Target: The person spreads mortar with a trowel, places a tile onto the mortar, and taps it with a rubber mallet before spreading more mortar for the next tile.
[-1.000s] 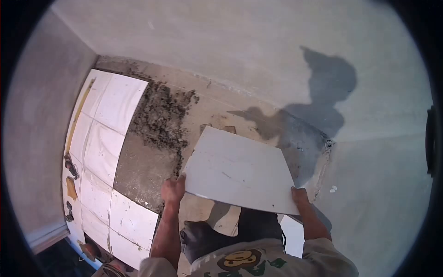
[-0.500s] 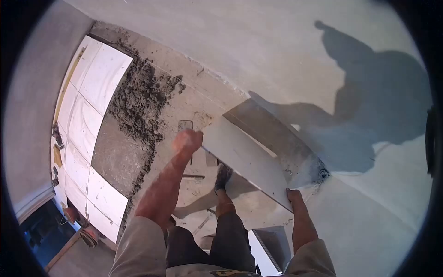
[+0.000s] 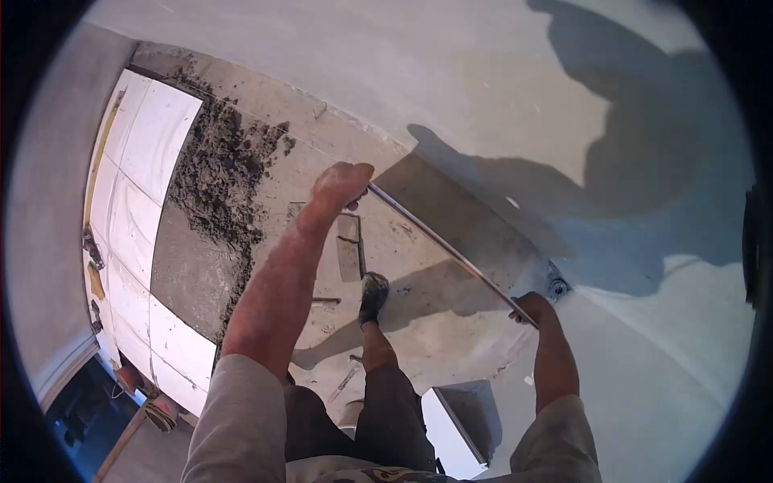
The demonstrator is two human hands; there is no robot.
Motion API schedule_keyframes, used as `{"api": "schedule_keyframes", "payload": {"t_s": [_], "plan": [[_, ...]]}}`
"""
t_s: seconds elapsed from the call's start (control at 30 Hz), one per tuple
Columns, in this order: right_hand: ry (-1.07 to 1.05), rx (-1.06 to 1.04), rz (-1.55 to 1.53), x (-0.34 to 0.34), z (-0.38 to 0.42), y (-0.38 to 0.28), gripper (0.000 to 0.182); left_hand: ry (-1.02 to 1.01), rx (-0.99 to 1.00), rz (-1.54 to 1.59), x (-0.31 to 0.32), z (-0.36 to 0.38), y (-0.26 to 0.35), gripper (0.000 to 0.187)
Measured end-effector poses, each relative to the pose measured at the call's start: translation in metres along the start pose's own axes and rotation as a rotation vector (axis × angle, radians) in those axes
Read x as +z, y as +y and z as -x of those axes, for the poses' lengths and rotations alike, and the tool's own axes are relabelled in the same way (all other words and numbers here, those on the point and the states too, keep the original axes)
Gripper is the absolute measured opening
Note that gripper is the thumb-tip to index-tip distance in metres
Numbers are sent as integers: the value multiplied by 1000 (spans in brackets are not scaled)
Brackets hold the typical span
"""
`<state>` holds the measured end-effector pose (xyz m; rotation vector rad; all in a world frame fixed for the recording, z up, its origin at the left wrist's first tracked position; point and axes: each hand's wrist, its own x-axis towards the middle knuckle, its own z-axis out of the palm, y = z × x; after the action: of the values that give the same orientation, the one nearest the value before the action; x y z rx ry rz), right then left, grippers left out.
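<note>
Clamped on opposite ends of a tile (image 3: 452, 254), left hand (image 3: 343, 185) and right hand (image 3: 534, 309) hold it edge-on above the bare floor (image 3: 435, 346), with dark mortar (image 3: 216, 165) beside white tiles (image 3: 138, 203) along the floor's left edge and a round fitting (image 3: 558, 287) at its right corner

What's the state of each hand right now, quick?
Left hand: closed, holding one end of a thin, flat, pale-edged, ceramic-looking tile, seen edge-on.
Right hand: closed, holding the tile's other end.
</note>
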<state>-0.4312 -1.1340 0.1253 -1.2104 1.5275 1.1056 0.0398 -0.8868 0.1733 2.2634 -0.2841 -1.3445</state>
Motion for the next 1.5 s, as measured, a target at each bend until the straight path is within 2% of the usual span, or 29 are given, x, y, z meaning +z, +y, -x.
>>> {"api": "schedule_keyframes", "payload": {"t_s": [0.07, 0.1, 0.13, 0.17, 0.23, 0.27, 0.33, 0.37, 0.4, 0.47, 0.53, 0.6, 0.67, 0.73, 0.83, 0.87, 0.97, 1.03, 1.07, 1.13, 1.23, 1.27, 1.3, 1.33, 1.37, 1.43, 1.5], "plan": [[-35, -79, -56, -11, 12, -6, 25, -1, -64, 139, 1, -4, 11, 38], [-93, -211, 195, -23, 6, -1, 20, -21, -78, 50, 0, -5, 21, 38], [-94, -207, 189, -28, 11, 1, 20, -27, -77, 45, 3, -10, 22, 38], [-34, -407, 204, -35, 23, 2, 18, -7, -77, 116, 5, -15, 23, 38], [-3, -249, -473, -42, 11, 13, 20, 54, -62, 238, 8, -15, 29, 39], [3, -244, -480, -42, 7, 18, 20, 44, -58, 236, 9, -18, 32, 39], [52, -413, -1140, -35, 4, 26, 23, 69, -108, 238, 8, -24, 38, 37], [22, -516, -1213, -30, 3, 23, 24, 56, -64, 282, 8, -22, 40, 41], [21, -513, -1221, -25, -3, 16, 24, 54, -63, 274, 6, -23, 44, 41], [280, -631, -1403, -17, -25, 3, 23, 77, -85, 61, 2, -28, 51, 46], [316, -615, -1358, -25, -38, -7, 24, 88, -69, -59, 1, -36, 60, 48], [448, -395, -1399, -35, -38, -20, 31, 99, -38, -161, 5, -48, 69, 51], [449, -454, -1351, -43, -39, -22, 34, 239, 8, -139, 8, -57, 77, 52], [450, -465, -1327, -51, -42, -26, 33, 239, 77, -260, 8, -64, 84, 54], [434, -397, -1368, -62, -50, -32, 41, 167, -103, -322, 4, -64, 100, 55], [434, -396, -1366, -65, -53, -31, 41, 166, -105, -321, 7, -67, 99, 55], [403, -447, -1300, -69, -55, -33, 41, 271, 17, -372, 13, -80, 96, 56], [386, -449, -1379, -71, -54, -35, 28, 287, -67, -308, 15, -90, 97, 56], [383, -448, -1376, -72, -52, -35, 28, 288, -72, -307, 15, -92, 95, 56], [340, -429, -1394, -73, -47, -36, 25, 267, 73, -350, 16, -95, 90, 57], [381, -443, -1423, -66, -35, -44, 23, 263, -40, -191, 21, -95, 92, 57], [360, -447, -1409, -71, -51, -29, 23, 293, -8, -188, 24, -97, 92, 57], [393, -598, -1130, -85, -82, 0, 25, 326, 17, -189, 29, -103, 87, 57], [385, -669, -983, -83, -92, 3, 26, 313, 24, -211, 35, -125, 75, 55], [385, -742, -842, -81, -102, 6, 27, 295, 101, -95, 32, -92, 83, 54], [318, -551, -1387, -83, -83, -9, 27, 300, -40, 18, 30, -71, 98, 52], [353, -533, -1345, -82, -65, -20, 27, 328, -26, 71, 41, -83, 86, 52]]}}
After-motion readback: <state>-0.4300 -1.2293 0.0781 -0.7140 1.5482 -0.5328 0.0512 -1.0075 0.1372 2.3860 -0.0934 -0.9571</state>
